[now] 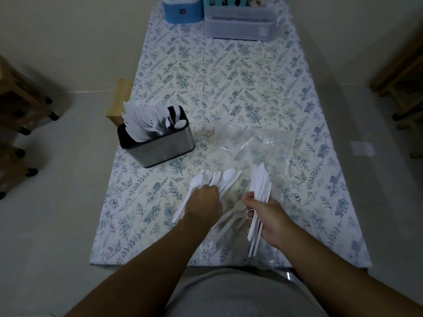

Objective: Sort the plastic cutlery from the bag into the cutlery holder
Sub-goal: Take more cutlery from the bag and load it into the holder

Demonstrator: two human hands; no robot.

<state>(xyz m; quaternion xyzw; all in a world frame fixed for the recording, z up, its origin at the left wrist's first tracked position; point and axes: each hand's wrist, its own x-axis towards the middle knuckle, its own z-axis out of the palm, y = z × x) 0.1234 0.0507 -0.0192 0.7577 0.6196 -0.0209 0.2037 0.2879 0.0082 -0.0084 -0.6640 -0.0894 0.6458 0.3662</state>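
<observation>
My left hand (204,203) is shut on a fan of white plastic spoons and forks (217,179) near the table's front. My right hand (266,216) grips a bundle of white plastic knives (259,186), blades pointing away from me. A few loose white pieces (231,219) lie on the cloth between my hands. The clear plastic bag (254,147) lies flat just beyond my hands. The steel cutlery holder (158,145) with a black rim stands to the left, holding several white knives, forks and spoons (148,121).
The table has a floral cloth (229,88). At its far end stand a blue container (182,9), a grey lidded box (240,25) and a teal basket (225,1). Wooden stools (23,104) stand on the floor at left, wooden furniture (402,83) at right.
</observation>
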